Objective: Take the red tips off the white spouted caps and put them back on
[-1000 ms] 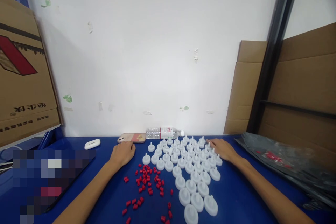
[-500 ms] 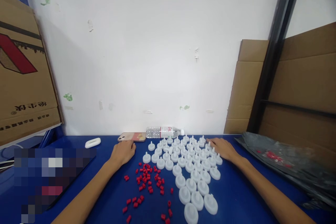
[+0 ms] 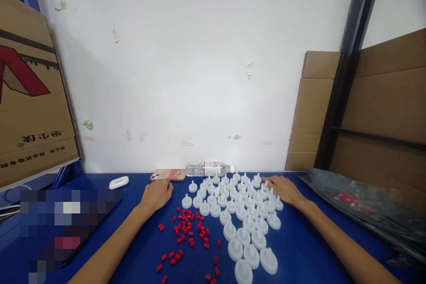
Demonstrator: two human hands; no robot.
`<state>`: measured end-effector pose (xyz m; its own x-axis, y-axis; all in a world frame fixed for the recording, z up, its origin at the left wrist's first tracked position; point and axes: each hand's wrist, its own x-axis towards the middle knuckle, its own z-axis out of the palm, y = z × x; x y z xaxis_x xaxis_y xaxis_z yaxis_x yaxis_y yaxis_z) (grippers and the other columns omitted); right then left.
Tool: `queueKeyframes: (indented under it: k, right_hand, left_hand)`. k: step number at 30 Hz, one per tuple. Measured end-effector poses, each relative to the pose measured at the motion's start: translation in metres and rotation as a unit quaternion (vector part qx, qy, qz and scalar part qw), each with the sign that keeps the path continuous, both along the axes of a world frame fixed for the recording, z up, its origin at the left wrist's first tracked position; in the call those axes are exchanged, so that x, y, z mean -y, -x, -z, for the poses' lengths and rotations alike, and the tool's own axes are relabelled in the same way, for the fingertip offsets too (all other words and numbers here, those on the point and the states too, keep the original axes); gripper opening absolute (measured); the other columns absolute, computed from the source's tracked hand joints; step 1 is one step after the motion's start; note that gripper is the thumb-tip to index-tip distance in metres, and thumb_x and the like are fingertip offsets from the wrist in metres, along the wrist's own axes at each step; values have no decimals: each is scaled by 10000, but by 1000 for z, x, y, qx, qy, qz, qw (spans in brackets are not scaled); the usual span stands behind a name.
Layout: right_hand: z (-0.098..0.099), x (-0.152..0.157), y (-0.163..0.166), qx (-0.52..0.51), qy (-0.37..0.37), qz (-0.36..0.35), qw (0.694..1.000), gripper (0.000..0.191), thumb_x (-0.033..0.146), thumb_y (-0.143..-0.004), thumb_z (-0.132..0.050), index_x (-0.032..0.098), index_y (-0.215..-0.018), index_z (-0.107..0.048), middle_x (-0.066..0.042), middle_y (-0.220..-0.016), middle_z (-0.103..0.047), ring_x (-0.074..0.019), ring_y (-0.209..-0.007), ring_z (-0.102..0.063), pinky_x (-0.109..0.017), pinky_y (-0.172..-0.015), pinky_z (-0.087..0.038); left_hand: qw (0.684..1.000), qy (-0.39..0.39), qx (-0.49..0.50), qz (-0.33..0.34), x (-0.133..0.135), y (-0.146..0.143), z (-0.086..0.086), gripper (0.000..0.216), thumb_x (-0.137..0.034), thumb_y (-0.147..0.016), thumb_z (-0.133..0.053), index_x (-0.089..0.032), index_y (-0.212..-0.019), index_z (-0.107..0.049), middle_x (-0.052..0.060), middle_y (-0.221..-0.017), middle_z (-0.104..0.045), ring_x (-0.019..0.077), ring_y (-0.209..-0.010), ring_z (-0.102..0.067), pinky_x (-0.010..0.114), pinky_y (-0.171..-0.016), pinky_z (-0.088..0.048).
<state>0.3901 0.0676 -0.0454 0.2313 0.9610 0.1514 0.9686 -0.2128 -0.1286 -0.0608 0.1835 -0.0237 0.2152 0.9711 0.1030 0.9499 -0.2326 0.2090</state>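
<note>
Discs (image 3: 241, 213) of cloudy white plastic, each with a raised central nozzle, crowd between the hands, reaching right beside the right hand (image 3: 282, 188), which lies palm down, fingers extended, nothing visibly gripped. Red tubes (image 3: 192, 243), short and hollow, scatter nearer the body from the left hand (image 3: 157, 193); that hand rests loosely curled, its underside hidden, so I cannot tell whether it holds anything. Just beyond it lie a phone (image 3: 168, 175) and a clear ribbed bottle (image 3: 212, 169), its label perhaps printed but too small to read. Left of it, a cut-off cardboard box (image 3: 29, 113) bears inverted characters.
</note>
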Motion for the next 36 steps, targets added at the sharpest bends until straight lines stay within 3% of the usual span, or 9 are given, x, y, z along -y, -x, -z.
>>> queueKeyframes:
  k: [5, 8, 11, 14, 16, 19, 24, 28, 36]
  right_hand:
    - [0, 0, 0, 6, -2, 1, 1000, 520, 465, -1032, -286, 217, -1047, -743, -133, -1087, -748, -316, -1064, -681, -345, -808, -456]
    - [1, 0, 0, 9, -3, 3, 1000, 524, 464, -1034, -279, 215, -1063, -738, -135, -1095, -745, -313, -1070, -678, -345, -811, -459]
    - [0, -1, 0, 8, -2, 3, 1000, 531, 470, -1034, -278, 212, -1048, -742, -140, -1085, -746, -317, -1060, -682, -350, -808, -463]
    - [1, -1, 0, 6, -3, 4, 1000, 522, 464, -1032, -286, 210, -1059, -740, -143, -1088, -745, -324, -1063, -680, -356, -806, -466]
    - [1, -1, 0, 4, -6, 5, 1000, 510, 463, -1032, -295, 218, -1077, -740, -137, -1094, -744, -318, -1069, -678, -349, -812, -466]
    - [1, -1, 0, 0, -12, 9, 1000, 502, 484, -1029, -314, 238, -1064, -750, -126, -1084, -749, -304, -1059, -684, -333, -823, -464]
    - [1, -1, 0, -1, -11, 8, 1000, 493, 480, -1028, -321, 238, -1062, -750, -122, -1079, -751, -303, -1064, -682, -328, -818, -462]
    - [1, -1, 0, 3, -5, 3, 1000, 510, 461, -1032, -292, 221, -1053, -741, -133, -1090, -747, -318, -1070, -679, -342, -796, -462]
    - [1, -1, -1, 1, 2, 0, 1000, 522, 477, -1032, -279, 229, -1028, -738, -122, -1066, -754, -309, -1051, -687, -333, -777, -458]
  left_hand:
    - [996, 39, 78, -11, -7, 1, 0, 328, -342, -971, -614, -165, -1246, -590, 93, -1244, -617, 234, -1047, -640, 446, -883, -556]
    - [984, 87, 156, 4, -15, 5, -4, 312, -417, -993, -543, -137, -1093, -638, 62, -1023, -669, 186, -867, -655, 353, -766, -555]
    - [956, 144, 250, 51, -18, 12, -12, 513, -618, -948, -425, -146, -947, -624, 3, -747, -604, 138, -618, -563, 242, -532, -426]
    - [918, 216, 315, 107, -12, 21, -20, 651, -770, -800, -479, -163, -998, -602, -11, -746, -567, 100, -516, -431, 220, -436, -254]
    - [894, 264, 333, 140, -6, 25, -25, 663, -766, -713, -601, -165, -995, -614, -1, -796, -568, 79, -511, -364, 218, -435, -184]
    - [869, 323, 334, 172, 1, 28, -32, 614, -676, -633, -757, -172, -965, -640, -18, -770, -528, 68, -527, -312, 218, -453, -133]
    - [850, 383, 303, 197, 5, 30, -37, 600, -591, -597, -841, -187, -1008, -674, -41, -708, -473, 76, -546, -302, 223, -476, -128]
    - [855, 388, 271, 211, 6, 27, -39, 510, -549, -591, -865, -209, -943, -722, -74, -607, -376, 91, -536, -255, 237, -486, -126]
    - [879, 352, 216, 239, 10, 18, -38, 428, -536, -573, -864, -236, -868, -790, -69, -553, -362, 111, -531, -263, 255, -495, -146]
